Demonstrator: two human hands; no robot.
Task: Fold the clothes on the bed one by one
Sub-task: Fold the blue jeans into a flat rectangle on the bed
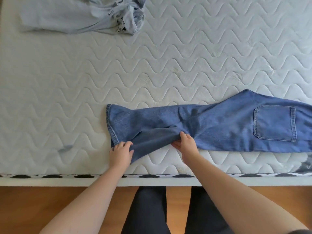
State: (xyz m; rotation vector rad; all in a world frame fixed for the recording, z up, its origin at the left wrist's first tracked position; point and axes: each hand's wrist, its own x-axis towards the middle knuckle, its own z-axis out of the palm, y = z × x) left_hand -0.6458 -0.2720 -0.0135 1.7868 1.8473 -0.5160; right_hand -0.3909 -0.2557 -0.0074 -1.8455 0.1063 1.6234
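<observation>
Where the near edge of the bed [50, 92] meets the view, a pair of blue jeans [219, 125] lies lengthwise along it, hem end toward the left, seat end running off the right border. One back pocket [275, 123] faces up near the right side. Legs appear stacked one on the other; a fold of denim bunches up between the hands.

Left hand [120, 153]: at the near corner of the hem, fingers curled over the cloth edge, thumb on the fabric, gripping the denim. Right hand [186, 143]: further along the leg toward the middle, fingers curled into a raised ridge of fabric, pinching it; a few fingertips show under the lower edge of the cloth. Both forearms bare, reaching in from below.

Bed surface: bare white mattress, quilted in wavy lines, with a black-and-white patterned trim [50, 175] along its near side. A faint bluish mark [65, 147] sits on the mattress left of the left hand.

Far left corner: a pale blue garment [76, 16], crumpled, with small dark print on it, well apart from the jeans and untouched.

Below the bed: wooden floor [33, 203], and the person's legs in dark trousers [148, 210].
</observation>
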